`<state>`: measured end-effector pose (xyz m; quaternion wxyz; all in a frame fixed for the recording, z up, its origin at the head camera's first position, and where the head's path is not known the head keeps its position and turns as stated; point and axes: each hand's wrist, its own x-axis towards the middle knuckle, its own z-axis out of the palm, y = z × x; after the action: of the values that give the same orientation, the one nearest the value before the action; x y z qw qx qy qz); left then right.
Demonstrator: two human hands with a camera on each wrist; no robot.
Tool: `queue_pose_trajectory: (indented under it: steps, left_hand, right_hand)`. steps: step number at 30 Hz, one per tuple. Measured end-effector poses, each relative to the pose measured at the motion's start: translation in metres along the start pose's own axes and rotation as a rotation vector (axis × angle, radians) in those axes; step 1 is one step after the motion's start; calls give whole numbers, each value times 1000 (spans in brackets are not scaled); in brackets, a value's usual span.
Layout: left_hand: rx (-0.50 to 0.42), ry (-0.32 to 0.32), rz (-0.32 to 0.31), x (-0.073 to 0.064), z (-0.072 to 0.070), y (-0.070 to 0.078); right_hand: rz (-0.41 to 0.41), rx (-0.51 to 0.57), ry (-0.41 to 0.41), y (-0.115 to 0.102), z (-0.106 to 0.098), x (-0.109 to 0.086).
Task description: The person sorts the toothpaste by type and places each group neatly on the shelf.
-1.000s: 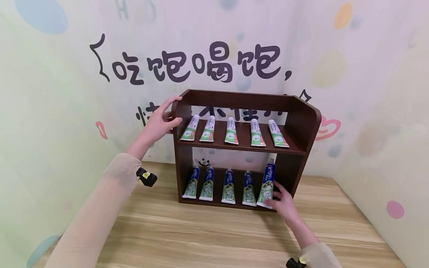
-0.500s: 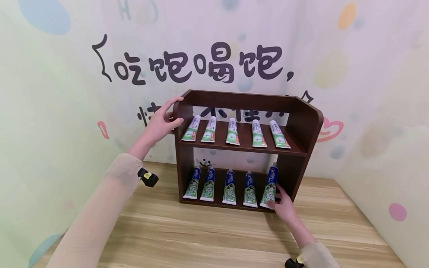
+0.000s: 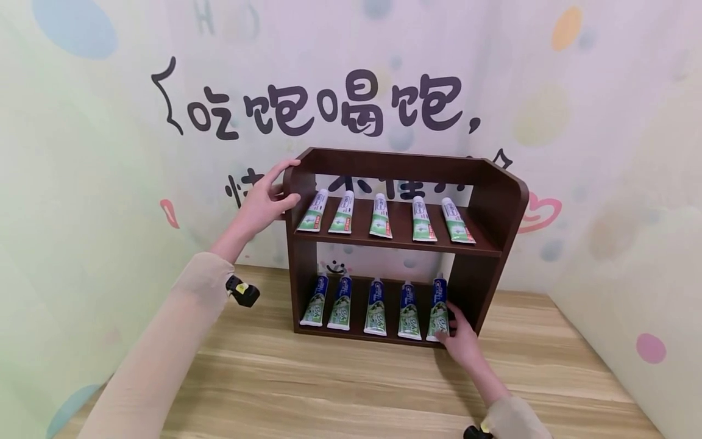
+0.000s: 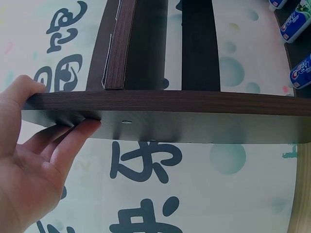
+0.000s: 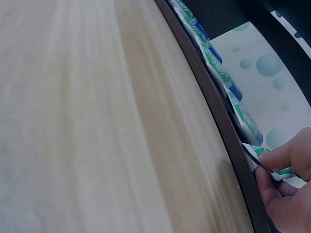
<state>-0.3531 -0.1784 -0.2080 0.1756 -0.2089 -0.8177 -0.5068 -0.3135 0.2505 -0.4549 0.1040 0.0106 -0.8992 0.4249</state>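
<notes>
A dark brown two-tier shelf (image 3: pixel 395 161) stands on the table, and my left hand (image 3: pixel 265 198) holds its upper left side. In the left wrist view, thumb and fingers of the left hand (image 4: pixel 43 160) straddle the edge of the side panel (image 4: pixel 184 103). At the right end of the lower tier, my right hand (image 3: pixel 463 341) pinches the bottom end of a blue-and-green toothpaste tube (image 3: pixel 439 308), which leans back in the shelf. The right wrist view shows thumb and fingers of the right hand (image 5: pixel 289 194) on the flat end of that tube (image 5: pixel 255 149), at the shelf's front edge.
Several matching toothpaste tubes (image 3: pixel 375 308) line the lower tier to the left. White-and-green tubes (image 3: pixel 380 216) lie in a row on the upper tier. Behind rises a pale wall (image 3: pixel 351 36) with black lettering. Wood-grain table (image 3: pixel 329 384) extends in front of the shelf.
The rightmost lower toothpaste tube has sunk lower and shifted slightly left onto the tier, with the right hand still on its end. The left hand keeps its hold on the shelf.
</notes>
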Motion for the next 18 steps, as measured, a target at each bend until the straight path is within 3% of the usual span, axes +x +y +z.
queue_pose_trajectory:
  steps: [11, 18]
  left_hand:
    - [-26, -11, -18, -2, -1, -1]
    - [-13, -6, -11, -2, 0, 1]
  right_hand:
    - [-13, -83, -1, -2, 3, -3]
    - [-87, -185, 16, -4, 4, -4]
